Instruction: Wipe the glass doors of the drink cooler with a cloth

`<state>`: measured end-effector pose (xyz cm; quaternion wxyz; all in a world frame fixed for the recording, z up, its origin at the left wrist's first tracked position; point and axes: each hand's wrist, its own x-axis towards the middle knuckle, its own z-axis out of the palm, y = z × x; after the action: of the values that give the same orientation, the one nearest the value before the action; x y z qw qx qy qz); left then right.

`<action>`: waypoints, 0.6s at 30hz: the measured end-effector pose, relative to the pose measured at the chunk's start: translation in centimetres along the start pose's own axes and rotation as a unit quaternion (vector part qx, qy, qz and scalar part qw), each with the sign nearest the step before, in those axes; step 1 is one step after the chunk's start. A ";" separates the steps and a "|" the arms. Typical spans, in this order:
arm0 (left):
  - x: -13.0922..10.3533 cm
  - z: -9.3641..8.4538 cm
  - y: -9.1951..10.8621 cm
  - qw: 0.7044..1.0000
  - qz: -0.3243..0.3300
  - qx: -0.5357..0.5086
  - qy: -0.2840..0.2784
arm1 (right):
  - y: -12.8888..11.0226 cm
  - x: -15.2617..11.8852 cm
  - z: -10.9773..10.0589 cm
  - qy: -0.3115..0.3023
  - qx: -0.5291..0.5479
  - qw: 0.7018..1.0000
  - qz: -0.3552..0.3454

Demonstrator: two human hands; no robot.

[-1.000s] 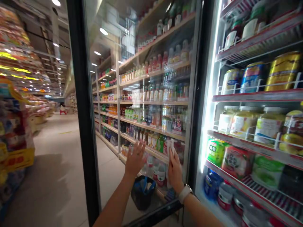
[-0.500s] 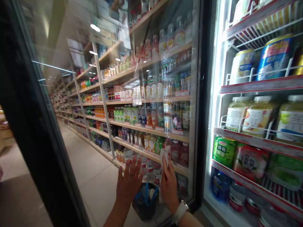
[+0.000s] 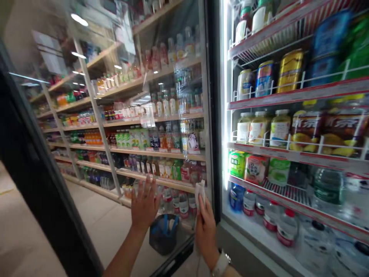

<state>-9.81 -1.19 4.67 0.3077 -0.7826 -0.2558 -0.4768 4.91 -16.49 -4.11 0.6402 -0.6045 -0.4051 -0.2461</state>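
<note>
My left hand (image 3: pixel 145 204) is raised with its fingers spread against the glass door (image 3: pixel 123 92), holding nothing. To its right, my right hand (image 3: pixel 206 227) holds a white cloth (image 3: pixel 200 192) near the door's right-hand frame, with the cloth's lower part hanging below the fingers. A watch with a pale strap (image 3: pixel 221 263) is on my right wrist. Between and beyond the hands, a dark bin or basket (image 3: pixel 163 236) with blue parts shows through the glass, on the floor.
At the right stands a lit fridge (image 3: pixel 271 154) with shelves of cans, bottles and packs. The door's thick black edge (image 3: pixel 37 161) crosses the left side. Long drink shelves (image 3: pixel 161 152) show in the glass.
The view has swung right, so more of the fridge shows. My left hand has shifted left, farther from my right hand, which still holds the cloth.
</note>
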 end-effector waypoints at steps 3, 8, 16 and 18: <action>0.0 -2.6 0.9 0.999 -0.001 -0.013 -0.048 | -2.5 1.1 -2.0 -0.003 0.015 1.000 0.009; -0.3 -7.0 1.2 0.988 0.049 -0.031 -0.142 | -7.2 1.4 -4.4 -0.017 0.046 0.999 0.013; -2.9 -16.4 5.0 0.966 0.243 -0.047 -0.071 | -11.1 -6.6 -6.3 -0.024 0.069 0.997 0.018; -5.8 -19.9 5.8 0.972 0.231 -0.027 0.019 | -11.5 -9.5 -6.7 -0.016 0.056 0.998 0.014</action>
<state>-19.93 -20.20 5.18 0.3930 -0.8194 -0.0492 -0.4144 -8.04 -26.39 -4.85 0.6701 -0.5767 -0.4203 -0.2043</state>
